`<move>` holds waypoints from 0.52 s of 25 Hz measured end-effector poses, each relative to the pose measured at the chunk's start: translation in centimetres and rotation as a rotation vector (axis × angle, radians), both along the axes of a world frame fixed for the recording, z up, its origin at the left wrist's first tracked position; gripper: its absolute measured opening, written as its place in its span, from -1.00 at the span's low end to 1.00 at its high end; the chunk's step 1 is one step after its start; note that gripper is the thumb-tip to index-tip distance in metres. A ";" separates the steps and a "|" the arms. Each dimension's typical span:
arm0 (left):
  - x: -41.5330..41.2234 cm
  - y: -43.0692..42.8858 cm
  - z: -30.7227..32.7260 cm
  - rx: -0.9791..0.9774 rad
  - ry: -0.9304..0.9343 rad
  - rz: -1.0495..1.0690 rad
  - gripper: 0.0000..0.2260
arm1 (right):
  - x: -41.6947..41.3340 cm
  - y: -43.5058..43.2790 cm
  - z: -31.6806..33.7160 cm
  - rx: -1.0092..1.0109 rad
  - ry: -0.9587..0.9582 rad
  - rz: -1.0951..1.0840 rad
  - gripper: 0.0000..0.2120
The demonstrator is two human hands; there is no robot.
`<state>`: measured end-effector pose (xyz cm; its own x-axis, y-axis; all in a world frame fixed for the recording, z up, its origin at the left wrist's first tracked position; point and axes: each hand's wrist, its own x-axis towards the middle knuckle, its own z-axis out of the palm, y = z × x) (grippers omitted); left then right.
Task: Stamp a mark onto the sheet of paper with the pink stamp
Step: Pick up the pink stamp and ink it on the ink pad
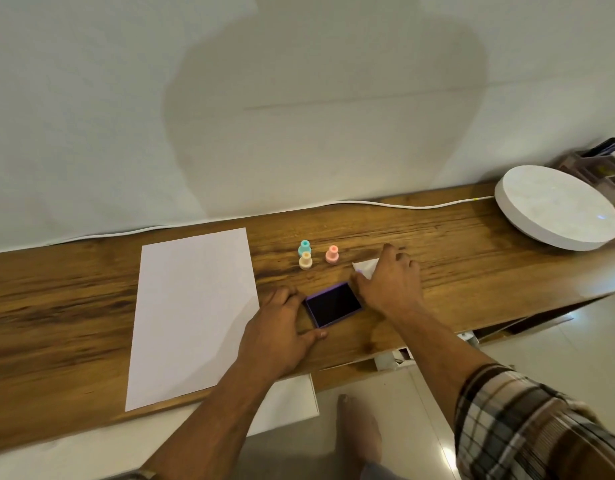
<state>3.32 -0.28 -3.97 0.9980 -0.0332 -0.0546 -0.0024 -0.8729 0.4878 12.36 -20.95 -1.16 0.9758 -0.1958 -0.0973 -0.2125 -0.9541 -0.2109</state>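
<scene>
The pink stamp stands upright on the wooden desk, untouched. A white sheet of paper lies flat to the left. Between them and nearer to me sits an uncovered purple ink pad with a dark inked face. My left hand grips the pad's left side, thumb against its near edge. My right hand rests on a flat white lid just right of the pad, fingers over it. The pink stamp is a short way left of my right fingertips.
A teal stamp and a cream stamp stand together left of the pink one. A round white disc sits at the far right with a white cable along the wall. A pen holder is behind it.
</scene>
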 end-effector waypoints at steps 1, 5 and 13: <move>0.0 0.0 0.0 0.001 0.002 0.000 -0.25 | 0.2 0.3 0.1 -0.009 -0.037 0.013 -0.20; 0.1 0.0 0.2 0.028 -0.022 -0.008 -0.27 | 1.8 3.2 0.9 0.077 -0.154 0.268 -0.42; 0.0 0.3 1.3 -0.233 0.048 0.055 -0.36 | 0.6 4.5 0.8 0.611 -0.153 -0.078 -0.79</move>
